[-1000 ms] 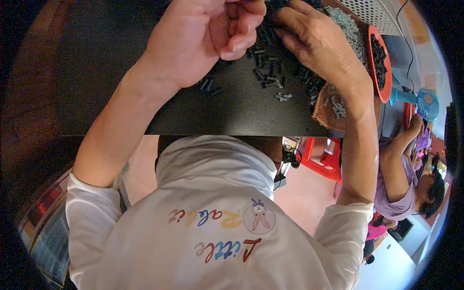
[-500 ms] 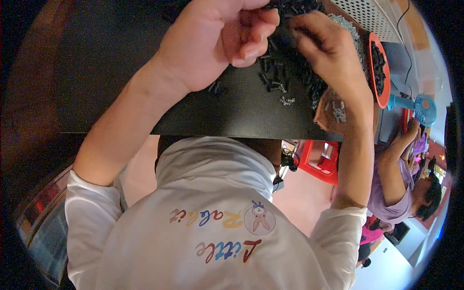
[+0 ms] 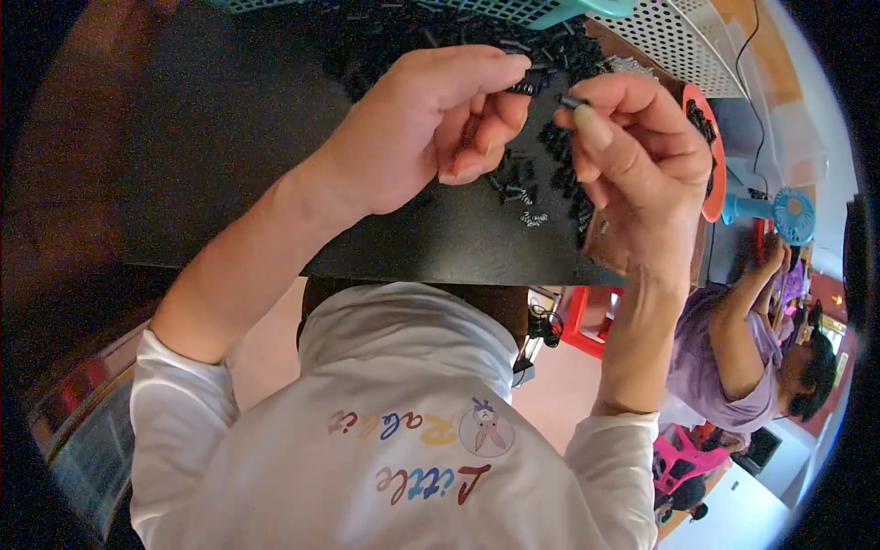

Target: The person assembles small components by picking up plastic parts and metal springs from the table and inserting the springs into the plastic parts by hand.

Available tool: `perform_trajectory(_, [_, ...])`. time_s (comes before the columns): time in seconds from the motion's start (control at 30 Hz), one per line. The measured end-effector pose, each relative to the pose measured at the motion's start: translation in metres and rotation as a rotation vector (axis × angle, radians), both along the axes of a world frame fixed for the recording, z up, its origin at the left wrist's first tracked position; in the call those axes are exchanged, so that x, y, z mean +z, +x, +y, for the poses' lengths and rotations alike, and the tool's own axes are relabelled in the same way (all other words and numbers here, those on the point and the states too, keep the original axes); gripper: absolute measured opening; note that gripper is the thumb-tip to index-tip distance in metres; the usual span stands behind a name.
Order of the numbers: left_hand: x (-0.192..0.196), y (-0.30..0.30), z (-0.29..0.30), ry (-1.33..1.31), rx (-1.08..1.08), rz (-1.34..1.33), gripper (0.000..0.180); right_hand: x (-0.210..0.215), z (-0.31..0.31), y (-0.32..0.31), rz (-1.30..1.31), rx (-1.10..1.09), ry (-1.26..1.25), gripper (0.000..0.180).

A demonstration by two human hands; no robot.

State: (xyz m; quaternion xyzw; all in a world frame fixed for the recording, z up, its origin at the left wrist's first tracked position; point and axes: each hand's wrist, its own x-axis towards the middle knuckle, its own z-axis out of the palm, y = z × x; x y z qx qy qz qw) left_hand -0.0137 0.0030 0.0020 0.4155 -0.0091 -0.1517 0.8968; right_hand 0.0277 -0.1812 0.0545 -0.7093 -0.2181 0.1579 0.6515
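Note:
My left hand point(image 3: 449, 119) is closed in a pinch over the dark table. Between its thumb and forefinger sits a small coil spring point(image 3: 524, 89), partly hidden by the fingers. My right hand point(image 3: 642, 137) faces it a short way to the right, pinching a small black cylindrical piece point(image 3: 574, 102) that points toward the spring; the two parts are apart. Below and between the hands lie a few loose springs point(image 3: 533, 219) and black pieces point(image 3: 513, 174). A wide heap of black pieces point(image 3: 367, 41) spreads behind both hands.
Teal perforated baskets point(image 3: 495, 11) and a white perforated basket point(image 3: 687, 46) stand at the back. An orange-red plate point(image 3: 718, 183) holds black pieces on the right, beside a blue fan point(image 3: 794, 216). A brown tray point(image 3: 612, 249) lies under my right wrist. Another person point(image 3: 733, 367) sits at far right.
My right hand has come up from the heap and turned, now showing a black piece at its fingertips. My left hand has shifted slightly lower in view, making its spring visible.

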Motion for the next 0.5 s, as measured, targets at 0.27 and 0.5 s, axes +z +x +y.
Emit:
perform_trajectory(0.27, [0.001, 0.000, -0.002, 0.036, -0.035, -0.033, 0.036, -0.009, 0.003, -0.012, -0.033, -0.051, 0.027, 0.017])
perform_trajectory(0.5, [0.003, 0.003, -0.006, 0.044, -0.058, -0.077, 0.029, -0.006, -0.002, -0.015, -0.077, -0.084, 0.042, 0.014])
